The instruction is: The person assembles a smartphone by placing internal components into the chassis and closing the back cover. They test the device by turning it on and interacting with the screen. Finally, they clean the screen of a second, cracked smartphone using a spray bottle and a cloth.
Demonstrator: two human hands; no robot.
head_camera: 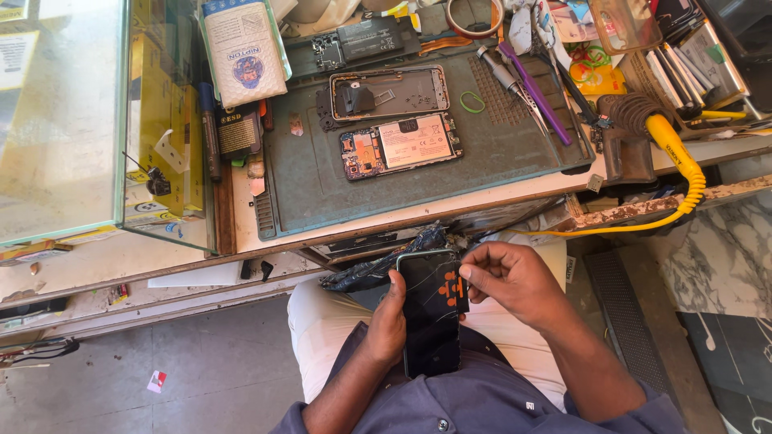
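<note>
While both hands grip a phone screen [432, 309], 2 phone halves [400, 143] lie on the mat [498, 153].

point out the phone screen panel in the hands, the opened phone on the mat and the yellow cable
phone screen panel [430, 321], head view, middle of its dark glass
opened phone [400, 145], head view, on its pale battery
yellow cable [690, 173], head view, on the bend past the bench edge

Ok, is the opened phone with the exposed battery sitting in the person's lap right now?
No, the opened phone lies on the grey work mat on the bench, while both hands hold a black phone screen over the lap.
</note>
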